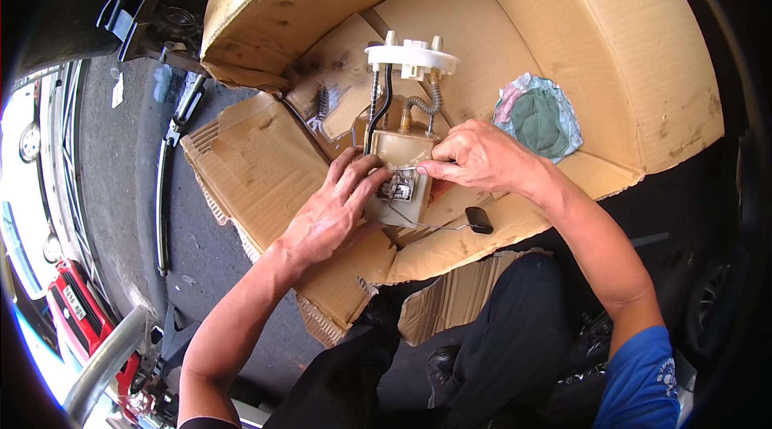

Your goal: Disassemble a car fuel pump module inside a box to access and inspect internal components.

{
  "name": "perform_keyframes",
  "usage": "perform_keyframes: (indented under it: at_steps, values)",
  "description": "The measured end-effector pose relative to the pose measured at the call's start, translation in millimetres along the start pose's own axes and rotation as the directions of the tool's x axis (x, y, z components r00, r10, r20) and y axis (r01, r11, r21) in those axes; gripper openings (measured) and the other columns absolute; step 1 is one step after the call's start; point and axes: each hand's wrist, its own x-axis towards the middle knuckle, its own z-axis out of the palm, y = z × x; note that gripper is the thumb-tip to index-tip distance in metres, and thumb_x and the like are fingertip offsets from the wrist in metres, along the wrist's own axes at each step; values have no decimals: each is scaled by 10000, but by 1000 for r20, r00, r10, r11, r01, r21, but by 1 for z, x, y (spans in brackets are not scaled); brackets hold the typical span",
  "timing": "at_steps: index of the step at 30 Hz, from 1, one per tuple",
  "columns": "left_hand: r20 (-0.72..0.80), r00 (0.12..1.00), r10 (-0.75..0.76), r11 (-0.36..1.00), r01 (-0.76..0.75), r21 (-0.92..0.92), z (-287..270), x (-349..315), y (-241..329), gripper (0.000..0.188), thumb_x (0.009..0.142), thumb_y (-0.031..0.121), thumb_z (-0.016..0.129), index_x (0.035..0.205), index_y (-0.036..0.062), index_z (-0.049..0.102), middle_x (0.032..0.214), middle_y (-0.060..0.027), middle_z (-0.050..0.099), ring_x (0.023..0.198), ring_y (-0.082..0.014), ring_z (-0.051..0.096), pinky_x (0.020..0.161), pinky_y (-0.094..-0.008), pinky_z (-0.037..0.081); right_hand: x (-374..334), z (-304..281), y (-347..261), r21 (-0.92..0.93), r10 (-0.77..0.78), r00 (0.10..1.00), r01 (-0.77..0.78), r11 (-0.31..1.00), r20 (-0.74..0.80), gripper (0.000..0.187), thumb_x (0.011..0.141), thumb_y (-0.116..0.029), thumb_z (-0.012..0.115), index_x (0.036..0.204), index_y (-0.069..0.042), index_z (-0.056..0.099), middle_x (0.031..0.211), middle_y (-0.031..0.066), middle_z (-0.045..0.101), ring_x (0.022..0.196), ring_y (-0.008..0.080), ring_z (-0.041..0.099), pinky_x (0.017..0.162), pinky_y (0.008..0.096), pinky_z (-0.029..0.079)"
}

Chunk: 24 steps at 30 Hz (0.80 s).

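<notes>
- you are working on a fuel pump module [392,147], which is standing at the near side of an opened cardboard box [599,43], its white flange [394,55] facing the back wall.
- your left hand [331,202] is gripping the housing's left side, fingers bending over the edge beside the metallic level sensor [399,186].
- your right hand [482,157] is bending inward at the housing's right edge, thumb and forefinger lying close together; whether they are pinching a small part, you cannot tell.
- the wire float arm [438,226] is reaching out to the right, carrying a black float [479,221]; a green cloth-like bundle [540,119] is lying beyond your right wrist.
- handling, as judged: the plastic housing is probably feeling light and stiff, perhaps slick if fuel is clinging to it.
- weak points: the thin arm is likely bending easily, and the corrugated hose [437,98] is offering no firm hold.
- sound grip: you are best holding the housing's side walls, keeping fingertips off the sensor face.
</notes>
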Motion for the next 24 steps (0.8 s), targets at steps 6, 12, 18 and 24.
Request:
perform_keyframes:
  at_steps: [6, 12, 18, 24]
  values:
    - [-9, 1000, -3, 1000, 3, -26, 1, 0, 1, 899, 767, 202, 944, 1536, 70, 496, 1547, -177, 489, 1529, -455, 391, 1260, -542, 416, 1, -10, -3, -3, 58, 997, -58, 998, 42, 329, 991, -344, 779, 905, -29, 820, 733, 250, 663, 683, 423, 653, 621, 494, 490]
    - [-16, 1000, 19, 1000, -19, -13, 1, 2, 0, 898, 762, 199, 945, 1531, 61, 502, 1539, -173, 502, 1522, -460, 398, 1262, -546, 412, 5, -11, 3, 12, 15, 998, -16, 1000, 53, 404, 1020, -378, 765, 843, -18, 805, 626, 221, 601, 545, 374, 574, 555, 476, 434]
    - [-26, 999, 32, 999, -33, -20, 3, 1, -2, 909, 757, 186, 950, 1534, 60, 496, 1544, -168, 502, 1525, -463, 396, 1264, -551, 411, 7, -7, 14, 59, 110, 979, -121, 991, 169, 544, 1052, -476, 705, 795, 2, 753, 569, 185, 581, 529, 359, 586, 577, 470, 463]
    - [-79, 997, -21, 991, 10, -134, 0, -4, -2, 956, 795, 247, 949, 1592, 89, 446, 1630, -186, 427, 1573, -482, 331, 1281, -561, 386, 8, -2, 15, 136, 52, 989, -71, 988, 138, 513, 1052, -478, 707, 843, -18, 793, 584, 194, 590, 538, 349, 603, 581, 453, 472]
